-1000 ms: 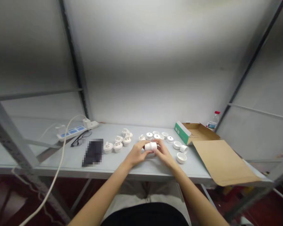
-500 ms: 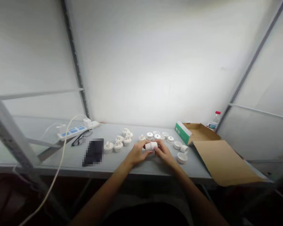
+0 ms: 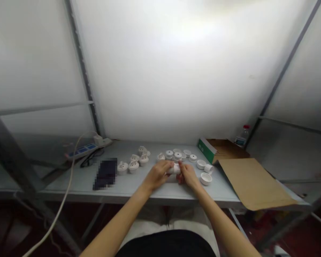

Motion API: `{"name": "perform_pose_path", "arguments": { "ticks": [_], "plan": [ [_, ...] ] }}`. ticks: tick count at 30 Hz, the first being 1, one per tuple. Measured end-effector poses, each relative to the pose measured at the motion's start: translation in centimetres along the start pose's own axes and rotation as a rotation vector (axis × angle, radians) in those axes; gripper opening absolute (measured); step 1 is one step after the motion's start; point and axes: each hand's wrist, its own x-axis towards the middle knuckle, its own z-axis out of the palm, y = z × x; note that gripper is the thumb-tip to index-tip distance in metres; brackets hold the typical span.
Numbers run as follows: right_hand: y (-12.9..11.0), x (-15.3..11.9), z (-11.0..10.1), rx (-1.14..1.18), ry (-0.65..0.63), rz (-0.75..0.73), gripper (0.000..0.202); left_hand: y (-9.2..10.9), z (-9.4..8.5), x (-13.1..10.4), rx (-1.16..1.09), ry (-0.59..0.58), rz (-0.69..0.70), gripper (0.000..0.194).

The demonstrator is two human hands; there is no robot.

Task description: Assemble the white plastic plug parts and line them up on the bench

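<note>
Between both hands, just above the table near its front edge, is a white round plastic fitting point(image 3: 174, 169), lying on its side. My left hand point(image 3: 157, 175) is closed around its left end and covers much of it. The fingers and thumb of my right hand point(image 3: 188, 175) grip the right end. Right behind the hands stand white round caps point(image 3: 177, 156) with a dark hole in the top. To the left are several white round pieces with raised knobs point(image 3: 133, 166). Open white cups point(image 3: 206, 178) lie right of my right hand.
A dark pixelated item point(image 3: 106, 174) lies at left, near glasses point(image 3: 92, 157) and a power strip point(image 3: 82, 150) with a white cable point(image 3: 67, 192). An open cardboard box point(image 3: 227, 149) with its flap point(image 3: 256, 184) stands right, before a red-capped bottle point(image 3: 242, 137).
My left fingers have come further over the fitting, hiding more of it. My right hand has shifted its grip, with its fingers now curled at the right end. The fitting has moved slightly right.
</note>
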Motion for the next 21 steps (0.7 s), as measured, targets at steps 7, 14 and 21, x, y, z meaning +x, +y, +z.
{"name": "perform_pose_path", "arguments": {
  "ticks": [7, 14, 21],
  "plan": [
    [-0.9, -0.1, -0.1, 0.005, -0.004, -0.17, 0.049, -0.4, -0.1, -0.1, -0.037, 0.026, -0.095, 0.035],
    [-1.0, -0.3, -0.1, -0.068, 0.053, -0.173, 0.04, 0.2, -0.6, 0.3, 0.001, -0.015, -0.051, 0.029],
    [-0.7, -0.1, 0.1, -0.195, 0.246, -0.239, 0.043, -1.0, 0.1, 0.0, 0.284, 0.051, -0.24, 0.061]
  ]
}}
